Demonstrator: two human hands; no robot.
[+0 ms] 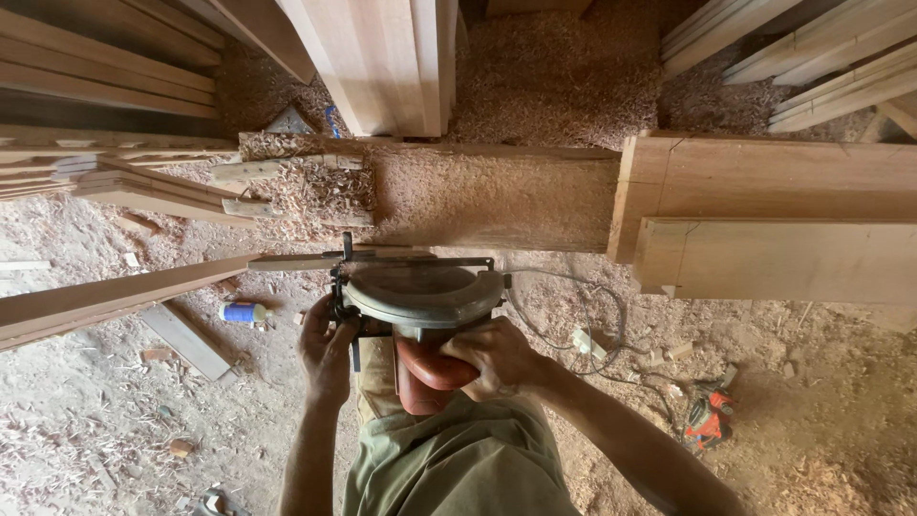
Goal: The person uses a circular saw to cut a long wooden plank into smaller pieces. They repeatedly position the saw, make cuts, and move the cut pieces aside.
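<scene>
A circular saw (420, 296) with a grey round guard and a red handle sits at the end of a long wooden strip (115, 296) that runs off to the left. My right hand (497, 358) grips the red handle. My left hand (327, 349) holds the saw's left side near its base plate. The blade is hidden under the guard. A sawdust-covered beam (497, 196) lies just beyond the saw.
Thick planks (764, 220) lie at the right, stacked boards (115, 177) at the left, upright timber (382, 57) ahead. The saw's cord (573, 325) loops over the sawdust floor. An orange power tool (709, 419) lies at right, a blue-and-white can (244, 312) at left.
</scene>
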